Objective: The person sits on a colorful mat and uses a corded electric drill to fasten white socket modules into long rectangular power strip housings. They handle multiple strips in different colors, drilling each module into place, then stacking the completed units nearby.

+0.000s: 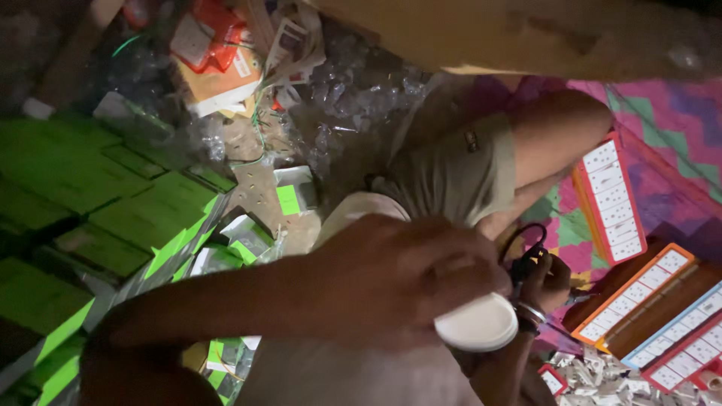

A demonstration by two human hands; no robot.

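Observation:
My left hand [406, 278] reaches in from the lower left, its fingers closed over the top of a white round housing [481, 325]. Just to the right, my right hand [547, 284], with metal bangles on the wrist, grips a small black tool [529, 262] with a black cord looping above it. The tool's tip points at the housing's edge; I cannot tell whether they touch. Both hands hover over my lap, in front of my bent knee in khaki shorts [459, 169].
Stacks of green boxes [90, 218] fill the left. Orange-framed boards of white switches [611, 199] lie on a pink zigzag mat [669, 120] at the right. Clear plastic wrap, packaging and an orange item [214, 34] clutter the top. Small white parts [602, 376] are heaped at the bottom right.

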